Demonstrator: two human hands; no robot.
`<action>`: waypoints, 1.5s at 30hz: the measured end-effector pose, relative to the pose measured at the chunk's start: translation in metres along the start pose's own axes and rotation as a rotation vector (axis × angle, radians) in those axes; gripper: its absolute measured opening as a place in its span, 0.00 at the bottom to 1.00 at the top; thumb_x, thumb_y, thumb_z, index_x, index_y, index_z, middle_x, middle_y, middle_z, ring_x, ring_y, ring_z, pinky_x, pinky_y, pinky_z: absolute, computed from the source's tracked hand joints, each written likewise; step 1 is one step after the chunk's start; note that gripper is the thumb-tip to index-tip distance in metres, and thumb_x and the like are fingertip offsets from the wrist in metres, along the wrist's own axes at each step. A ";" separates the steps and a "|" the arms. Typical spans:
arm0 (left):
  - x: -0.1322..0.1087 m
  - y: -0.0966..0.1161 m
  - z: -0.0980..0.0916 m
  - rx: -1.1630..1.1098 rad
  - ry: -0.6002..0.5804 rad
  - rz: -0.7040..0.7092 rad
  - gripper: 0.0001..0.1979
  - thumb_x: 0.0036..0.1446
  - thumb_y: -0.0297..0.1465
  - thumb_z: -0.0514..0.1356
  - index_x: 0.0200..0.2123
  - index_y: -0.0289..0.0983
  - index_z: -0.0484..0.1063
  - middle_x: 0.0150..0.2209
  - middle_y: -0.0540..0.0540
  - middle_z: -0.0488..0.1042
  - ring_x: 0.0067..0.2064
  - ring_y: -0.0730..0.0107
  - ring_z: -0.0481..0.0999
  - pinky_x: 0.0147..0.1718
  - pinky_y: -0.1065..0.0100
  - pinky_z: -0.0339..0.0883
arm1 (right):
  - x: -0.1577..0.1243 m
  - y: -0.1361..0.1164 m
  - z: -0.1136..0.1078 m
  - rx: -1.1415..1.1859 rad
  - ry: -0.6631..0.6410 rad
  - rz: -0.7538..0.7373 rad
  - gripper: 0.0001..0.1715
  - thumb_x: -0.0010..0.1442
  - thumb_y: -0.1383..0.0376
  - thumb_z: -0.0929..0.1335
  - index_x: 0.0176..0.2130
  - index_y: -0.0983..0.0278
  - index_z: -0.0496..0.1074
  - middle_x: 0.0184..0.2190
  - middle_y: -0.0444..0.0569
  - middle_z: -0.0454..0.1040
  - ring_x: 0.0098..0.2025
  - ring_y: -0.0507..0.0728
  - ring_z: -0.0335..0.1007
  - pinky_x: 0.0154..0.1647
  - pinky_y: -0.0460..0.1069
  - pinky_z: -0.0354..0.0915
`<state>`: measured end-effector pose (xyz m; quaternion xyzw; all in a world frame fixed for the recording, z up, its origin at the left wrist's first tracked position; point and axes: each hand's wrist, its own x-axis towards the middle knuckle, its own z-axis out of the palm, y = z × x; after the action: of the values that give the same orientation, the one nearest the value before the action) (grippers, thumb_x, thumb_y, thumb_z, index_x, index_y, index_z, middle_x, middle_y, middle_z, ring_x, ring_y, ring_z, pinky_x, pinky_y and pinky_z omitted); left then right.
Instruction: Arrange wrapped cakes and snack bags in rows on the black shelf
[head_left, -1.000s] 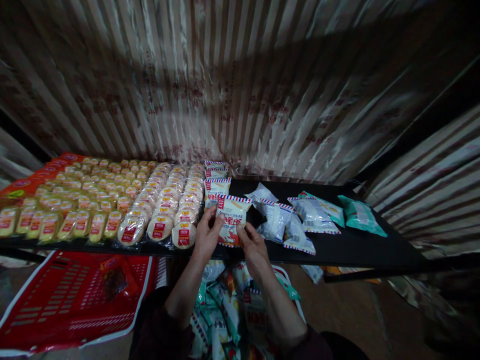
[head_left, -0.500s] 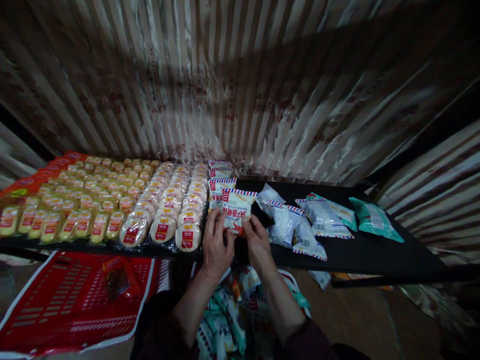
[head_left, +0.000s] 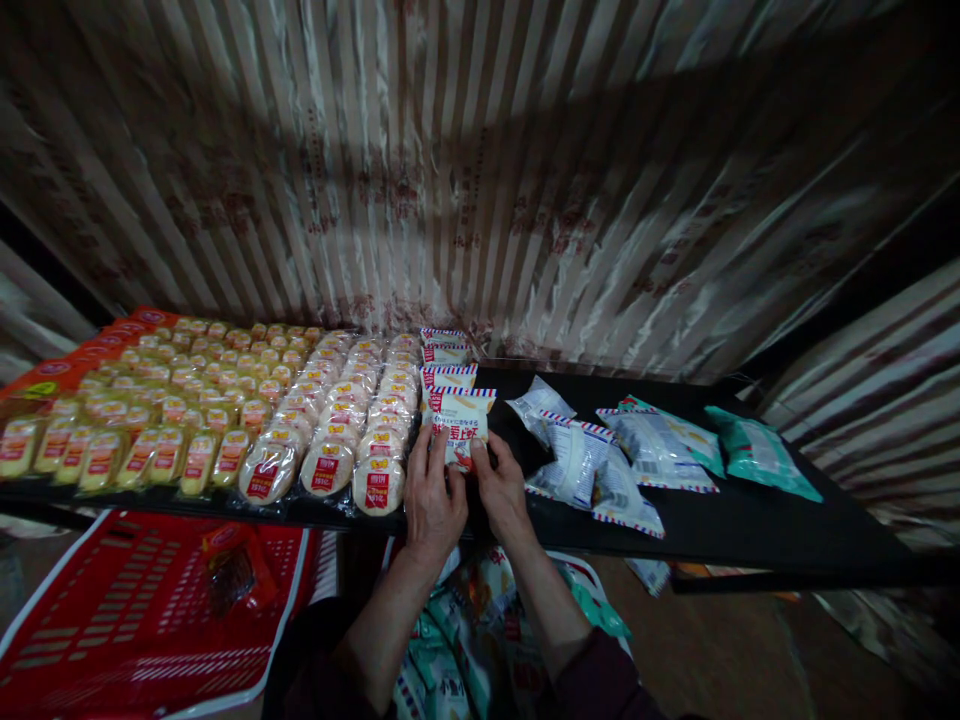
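Between my two hands is a white snack bag (head_left: 459, 415) with red lettering and a striped red-and-blue top edge. My left hand (head_left: 435, 500) grips its left and lower side, fingers curled over the front. My right hand (head_left: 501, 490) pinches the lower right corner. Behind it, a column of matching snack bags (head_left: 448, 376) runs back along the shelf, and the held bag overlaps the nearest one. Close on the left stand rows of round wrapped rice crackers (head_left: 379, 486) with red labels. To the right lie several loose silver-backed snack bags (head_left: 574, 460).
The black shelf (head_left: 720, 515) spans the view before a striped plastic sheet (head_left: 480, 180). Small yellow wrapped cakes (head_left: 172, 450) and orange packs (head_left: 90, 345) fill its left. Green bags (head_left: 765, 450) lie right. Below are a red basket (head_left: 150, 610) and a container of snack bags (head_left: 442, 640).
Both hands have shifted the white snack bag slightly left and back, in line with the column of matching bags. The whole view has moved a little.
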<state>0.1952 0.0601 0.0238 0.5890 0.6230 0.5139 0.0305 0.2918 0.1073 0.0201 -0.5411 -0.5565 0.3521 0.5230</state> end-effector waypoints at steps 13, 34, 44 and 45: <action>0.002 0.001 0.005 0.093 -0.034 -0.034 0.24 0.59 0.25 0.52 0.59 0.32 0.61 0.62 0.33 0.60 0.64 0.57 0.59 0.59 0.54 0.58 | 0.008 0.021 0.007 -0.103 -0.041 -0.057 0.26 0.59 0.50 0.63 0.49 0.61 0.73 0.54 0.55 0.70 0.57 0.61 0.63 0.61 0.61 0.56; -0.003 0.009 0.010 0.261 -0.052 -0.069 0.28 0.56 0.24 0.53 0.61 0.31 0.57 0.65 0.30 0.53 0.66 0.50 0.52 0.59 0.48 0.55 | 0.010 0.007 0.006 -0.009 -0.100 0.066 0.31 0.56 0.47 0.64 0.52 0.63 0.70 0.53 0.55 0.72 0.55 0.63 0.66 0.58 0.60 0.59; -0.004 0.006 0.011 0.211 -0.071 -0.044 0.31 0.56 0.23 0.52 0.63 0.30 0.52 0.66 0.29 0.51 0.67 0.51 0.50 0.61 0.48 0.53 | 0.010 0.005 0.008 0.050 -0.064 0.104 0.32 0.56 0.49 0.66 0.56 0.61 0.65 0.53 0.53 0.72 0.54 0.62 0.68 0.57 0.59 0.62; -0.004 0.005 0.012 0.205 -0.071 -0.040 0.31 0.56 0.23 0.52 0.63 0.30 0.52 0.66 0.29 0.51 0.67 0.50 0.50 0.61 0.48 0.53 | 0.010 0.005 0.008 0.060 -0.063 0.104 0.33 0.56 0.49 0.66 0.56 0.60 0.64 0.54 0.53 0.72 0.54 0.62 0.68 0.57 0.58 0.61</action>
<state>0.2078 0.0629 0.0194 0.5942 0.6826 0.4254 0.0026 0.2864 0.1195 0.0160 -0.5421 -0.5331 0.4120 0.5022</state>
